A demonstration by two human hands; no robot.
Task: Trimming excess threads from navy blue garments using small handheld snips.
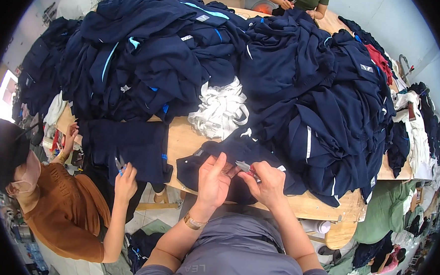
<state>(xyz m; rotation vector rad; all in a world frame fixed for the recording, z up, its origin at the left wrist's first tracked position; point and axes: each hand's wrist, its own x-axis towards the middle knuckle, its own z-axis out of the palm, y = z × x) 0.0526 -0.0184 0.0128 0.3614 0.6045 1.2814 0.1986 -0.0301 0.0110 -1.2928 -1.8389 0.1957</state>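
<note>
My right hand is closed around small thread snips with a red handle, their metal blades pointing left. Close by the blade tips is my left hand, thumb raised and fingers curled; whatever they grip is hidden. Beneath both hands a navy garment lies bunched at the table's near edge. Just beyond it sits a tangled heap of white fabric strips.
Large piles of navy garments cover the wooden table. On my left, a co-worker in a brown top holds blue-handled snips over a folded navy piece. Another person's hands work at the far side.
</note>
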